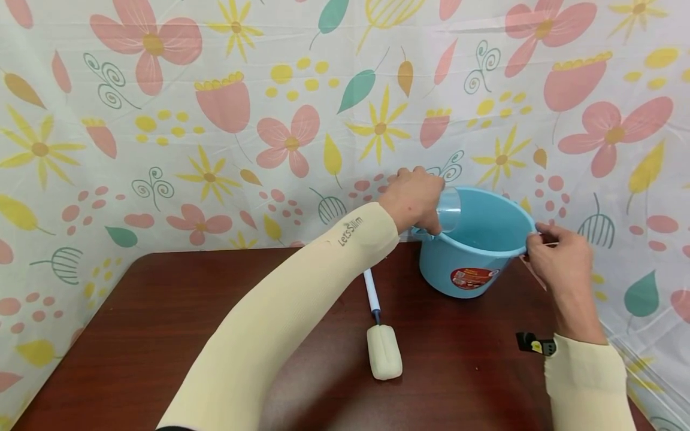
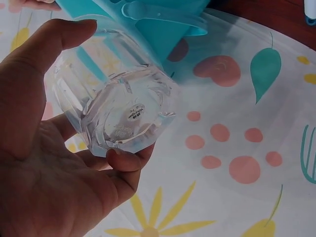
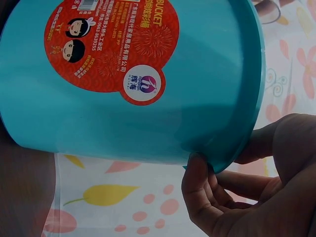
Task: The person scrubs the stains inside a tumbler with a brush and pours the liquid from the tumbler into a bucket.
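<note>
A light blue bucket [image 1: 447, 263] with a red label [image 3: 113, 54] stands at the back right of the table. My left hand [image 1: 412, 200] grips a clear faceted plastic cup [image 2: 123, 111], thumb on one side and fingers round the other. In the head view that cup is tipped at the bucket's left rim, its mouth toward the inside. Whether it holds any water I cannot tell. On the opposite side, my right hand [image 1: 563, 263] pinches the bucket's rim [image 3: 254, 113] between thumb and fingers. The bucket's bottom inside is hidden.
A sponge cup brush [image 1: 384, 353] with a white handle lies on the dark wooden table [image 1: 453, 371], in front and left of the bucket. Behind the table hangs a flowered curtain [image 1: 334, 120], close to the bucket. A blue bucket handle [image 2: 163, 14] shows beside the cup.
</note>
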Demonstrator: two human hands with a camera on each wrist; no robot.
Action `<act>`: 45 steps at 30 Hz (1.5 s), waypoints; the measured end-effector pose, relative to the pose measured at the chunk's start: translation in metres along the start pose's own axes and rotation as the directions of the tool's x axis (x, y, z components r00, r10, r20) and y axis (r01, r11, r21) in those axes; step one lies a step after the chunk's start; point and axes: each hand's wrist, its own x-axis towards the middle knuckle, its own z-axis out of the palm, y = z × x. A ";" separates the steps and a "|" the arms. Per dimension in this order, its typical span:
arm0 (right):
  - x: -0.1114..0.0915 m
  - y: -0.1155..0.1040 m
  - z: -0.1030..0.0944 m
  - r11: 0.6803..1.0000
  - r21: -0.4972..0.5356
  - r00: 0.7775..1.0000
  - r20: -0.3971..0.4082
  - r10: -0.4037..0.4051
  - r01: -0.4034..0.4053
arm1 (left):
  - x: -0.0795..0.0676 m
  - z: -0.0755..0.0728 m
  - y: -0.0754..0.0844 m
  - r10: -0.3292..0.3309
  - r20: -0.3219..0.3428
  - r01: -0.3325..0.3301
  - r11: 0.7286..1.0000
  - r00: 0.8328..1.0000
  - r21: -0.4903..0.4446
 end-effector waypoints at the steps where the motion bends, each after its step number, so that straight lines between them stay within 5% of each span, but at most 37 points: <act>1: 0.000 0.000 0.000 1.000 0.002 1.000 0.000 0.001 -0.001 | 0.000 0.000 0.000 0.000 0.001 0.000 1.000 1.000 -0.003; 17: 0.001 0.000 -0.001 1.000 -0.009 1.000 -0.004 0.001 -0.001 | 0.001 0.013 -0.021 0.059 -0.043 -0.066 0.977 0.997 -0.203; 45: 0.001 0.000 0.002 1.000 -0.002 1.000 -0.013 -0.008 0.008 | -0.013 0.047 -0.038 0.024 -0.098 -0.052 0.954 0.995 -0.297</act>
